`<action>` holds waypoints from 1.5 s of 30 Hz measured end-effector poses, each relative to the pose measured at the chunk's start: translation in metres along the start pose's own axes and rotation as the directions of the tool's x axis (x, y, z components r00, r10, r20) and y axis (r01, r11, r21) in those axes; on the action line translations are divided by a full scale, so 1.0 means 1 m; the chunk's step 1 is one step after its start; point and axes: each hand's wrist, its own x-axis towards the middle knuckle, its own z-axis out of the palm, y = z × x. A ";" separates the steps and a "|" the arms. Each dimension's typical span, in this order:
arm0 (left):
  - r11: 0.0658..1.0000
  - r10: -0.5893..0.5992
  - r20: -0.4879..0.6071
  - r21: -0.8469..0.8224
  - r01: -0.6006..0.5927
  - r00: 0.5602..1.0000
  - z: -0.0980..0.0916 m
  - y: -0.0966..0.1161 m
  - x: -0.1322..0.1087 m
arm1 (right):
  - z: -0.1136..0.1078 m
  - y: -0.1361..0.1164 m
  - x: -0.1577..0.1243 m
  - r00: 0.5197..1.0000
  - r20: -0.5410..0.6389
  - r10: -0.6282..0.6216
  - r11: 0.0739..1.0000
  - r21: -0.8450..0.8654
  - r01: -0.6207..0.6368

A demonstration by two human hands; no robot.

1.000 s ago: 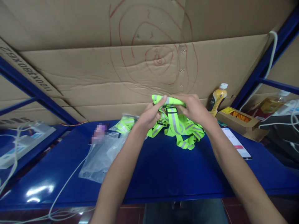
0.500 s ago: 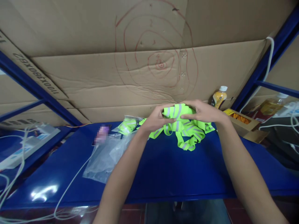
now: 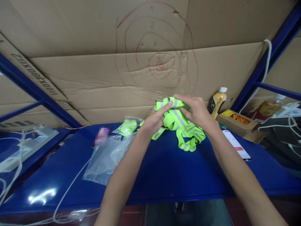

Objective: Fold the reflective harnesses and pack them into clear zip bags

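Bright yellow-green reflective straps point(image 3: 177, 121) with silver stripes are bunched up between my hands above the back of the blue table. My left hand point(image 3: 156, 118) grips the bunch from the left, its thumb pressed over the top layer. From the right, my right hand point(image 3: 196, 110) curls around the far side, and some of its fingers are hidden behind the folds. Loose loops of strap point(image 3: 190, 141) hang down and rest on the table below. Left of my hands, a small clear bag point(image 3: 128, 127) holds more of the same material.
A large clear plastic bag point(image 3: 103, 163) lies on the blue table point(image 3: 169, 175) at left, near a blurred-out phone point(image 3: 102, 136). On the right are a phone point(image 3: 235, 145), an open cardboard box point(image 3: 251, 133) and a drink bottle point(image 3: 218, 102). Power strips with white cables flank both sides.
My right hand has moved left and turned inward over the straps, and the held bunch has shifted slightly left and up. The white-screened phone at right has come into view from behind my arm.
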 end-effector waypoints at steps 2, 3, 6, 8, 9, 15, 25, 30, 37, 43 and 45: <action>1.000 0.012 -0.038 -0.002 -0.012 0.999 0.001 0.004 -0.001 | 0.002 -0.003 0.001 1.000 0.025 -0.013 1.000 -0.011 0.013; 1.000 0.013 -0.057 0.001 -0.013 0.998 0.002 0.006 -0.001 | 0.001 -0.004 0.001 0.999 0.039 -0.014 1.000 0.001 0.014; 1.000 0.019 -0.106 0.021 -0.017 0.994 0.000 0.008 0.000 | -0.007 -0.007 0.003 0.995 0.093 -0.020 0.996 0.091 0.012; 0.999 0.028 -0.132 0.036 -0.024 0.991 -0.003 0.008 -0.001 | -0.013 -0.007 0.004 0.991 0.134 -0.024 0.986 0.165 0.002; 0.999 0.038 -0.147 0.044 -0.032 0.988 -0.004 0.008 -0.001 | -0.016 -0.006 0.005 0.990 0.140 -0.021 0.982 0.190 -0.006; 0.959 0.085 0.048 0.267 -0.095 0.995 -0.012 0.017 -0.012 | -0.025 0.003 0.004 0.969 0.246 0.016 0.980 0.188 -0.064; 0.871 0.193 0.130 0.434 -0.231 0.972 -0.021 0.017 -0.006 | -0.023 0.014 0.002 0.886 0.455 0.085 0.843 0.440 -0.308; 0.729 0.435 0.076 0.555 -0.401 0.897 -0.009 0.015 -0.004 | -0.009 0.021 0.002 0.961 0.247 0.120 0.879 0.423 -0.219; 0.934 0.236 -0.203 0.319 -0.164 0.950 -0.002 0.011 -0.002 | 0.000 0.018 0.000 0.996 0.092 0.004 0.986 0.164 -0.019; 0.989 -0.012 -0.172 0.144 0.037 0.985 -0.010 0.014 0.000 | 0.015 0.012 -0.006 0.991 0.129 -0.022 0.991 -0.130 0.039; 0.992 0.023 -0.194 0.128 0.002 0.981 -0.015 0.013 0.002 | 0.016 0.010 -0.006 0.985 0.163 -0.061 0.994 -0.075 0.074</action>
